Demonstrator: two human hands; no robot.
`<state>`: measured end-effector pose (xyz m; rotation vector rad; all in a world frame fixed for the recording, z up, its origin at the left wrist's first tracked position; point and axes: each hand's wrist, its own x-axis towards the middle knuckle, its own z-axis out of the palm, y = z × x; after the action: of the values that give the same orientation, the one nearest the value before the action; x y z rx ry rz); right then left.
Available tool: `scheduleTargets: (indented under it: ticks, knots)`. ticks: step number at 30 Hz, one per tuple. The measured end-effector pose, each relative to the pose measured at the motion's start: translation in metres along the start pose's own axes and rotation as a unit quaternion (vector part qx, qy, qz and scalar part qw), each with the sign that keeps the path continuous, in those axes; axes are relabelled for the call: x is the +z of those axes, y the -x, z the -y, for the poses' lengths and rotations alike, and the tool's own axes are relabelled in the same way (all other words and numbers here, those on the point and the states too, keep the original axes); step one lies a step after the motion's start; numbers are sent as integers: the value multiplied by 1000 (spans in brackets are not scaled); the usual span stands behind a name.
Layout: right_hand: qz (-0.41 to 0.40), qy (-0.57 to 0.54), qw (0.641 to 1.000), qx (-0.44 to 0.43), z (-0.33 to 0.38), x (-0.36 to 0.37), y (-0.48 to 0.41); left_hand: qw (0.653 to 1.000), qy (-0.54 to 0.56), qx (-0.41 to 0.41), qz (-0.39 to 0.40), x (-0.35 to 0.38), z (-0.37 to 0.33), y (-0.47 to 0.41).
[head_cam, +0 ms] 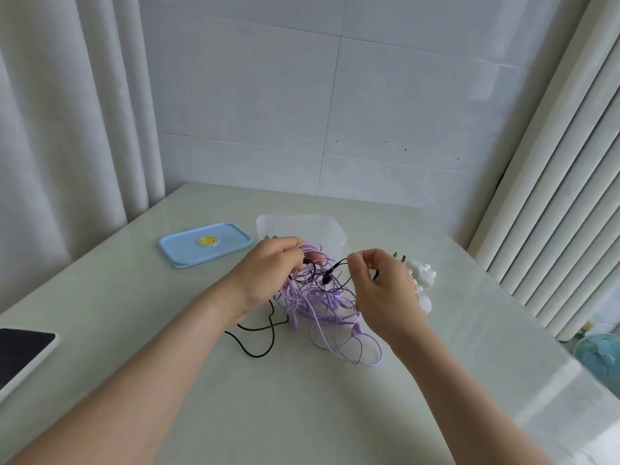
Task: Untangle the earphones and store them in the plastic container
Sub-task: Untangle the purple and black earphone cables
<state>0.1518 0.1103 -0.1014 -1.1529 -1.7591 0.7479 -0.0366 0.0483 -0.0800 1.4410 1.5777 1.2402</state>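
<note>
Both hands work 1 tangle of purple and black earphones (315,297) above the table (235,414). Left hand (268,273) pinches purple loops; right hand (382,290) pinches black cord. Open plastic container (302,226) stands just behind.

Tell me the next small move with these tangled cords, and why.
Probably draw the right hand gently rightward, pulling the black cord it pinches out of the purple cords that the left hand holds. The black one runs through the purple loops, so nothing is ready for the open container behind.
</note>
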Motion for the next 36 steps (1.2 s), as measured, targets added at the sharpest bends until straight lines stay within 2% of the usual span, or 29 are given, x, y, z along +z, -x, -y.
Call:
scheduleTargets:
  ticks: [5,11,19,23,27,29,31,34,36]
  knots:
    - [11,109,994,-21,1,-1,2,998,4,44,37,1,2,2]
    - [28,111,993,-13,5,-5,4,980,-148,110,-74,8,13,-2]
    - [73,101,992,-24,10,-7,7,964,-172,151,-138,12,16,-5]
    - [115,122,983,-70,8,-3,8,976,-140,136,-93,11,17,-6]
    - [155,157,973,-68,2,0,9,985,-116,123,-20,9,15,-6]
    - [143,155,976,-59,2,0,9,985,-124,116,-11,9,14,-6]
    - [90,122,987,-44,4,-1,8,986,-119,113,-40,8,15,-8]
    - [-23,37,999,-9,9,-8,6,988,-85,90,-94,5,14,-9]
    - [-49,-37,998,28,14,-14,6,992,-43,53,-104,3,13,-10]
